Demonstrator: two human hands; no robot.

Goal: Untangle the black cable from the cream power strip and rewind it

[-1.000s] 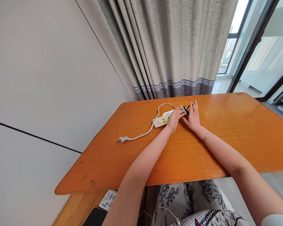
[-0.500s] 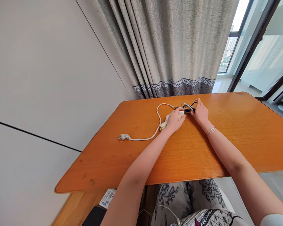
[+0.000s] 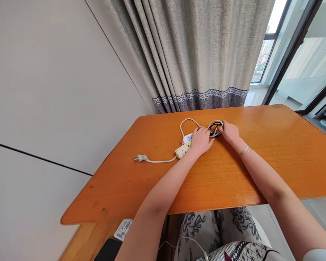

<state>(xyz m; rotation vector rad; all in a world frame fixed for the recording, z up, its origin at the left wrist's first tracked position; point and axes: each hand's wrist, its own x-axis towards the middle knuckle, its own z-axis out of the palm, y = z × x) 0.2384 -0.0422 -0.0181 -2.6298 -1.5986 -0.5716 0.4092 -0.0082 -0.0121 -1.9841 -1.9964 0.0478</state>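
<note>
A cream power strip (image 3: pixel 182 150) and a white power strip (image 3: pixel 188 138) lie side by side on the table. My left hand (image 3: pixel 201 141) is closed over their right ends, hiding that part. Just to the right, a bundle of looped white and black cables (image 3: pixel 213 126) rests on the wood, and my right hand (image 3: pixel 229 132) pinches its right side. A white plug (image 3: pixel 141 158) lies to the left, its prongs pointing left, on a white cord running to the cream strip. Another white cord arcs behind the white strip.
The orange wooden table (image 3: pixel 274 156) has rounded corners. A grey curtain (image 3: pixel 206 54) hangs behind it, and a pale panelled wall (image 3: pixel 57 90) borders it on the left. Below the near edge sit a white labelled box (image 3: pixel 123 229) and a dark object (image 3: pixel 108 250).
The strips have shifted left and nearer, exposing more of both under my left hand. The cables now form a tidier loop, and my right hand has come down slightly and closed on it.
</note>
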